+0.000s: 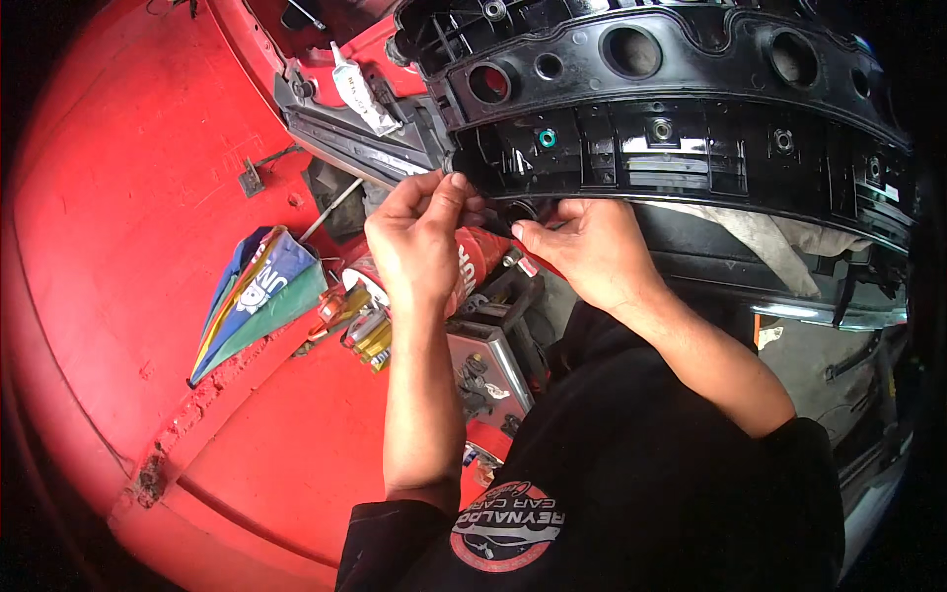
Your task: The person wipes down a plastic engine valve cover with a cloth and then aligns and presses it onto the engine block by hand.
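Observation:
A long black plastic valve cover (582,64) with large round holes and metal-ringed bolt holes lies across the top of the head view. At its near left corner, my left hand (419,222) is closed, thumb and forefinger pinched on the edge. My right hand (592,252) grips the near edge a little further right, its fingers going under the rim. Beside the right thumb is a small dark rounded part, and whether it belongs to the cover I cannot tell. Fingertips of both hands are partly hidden.
A white squeeze tube (360,91) lies on the car's edge beyond my left hand. Red body panels (128,197) fill the left. A folded multicoloured umbrella (258,291), yellow packages (371,340) and a metal box (488,365) sit below. A grey cloth (764,242) lies under the cover.

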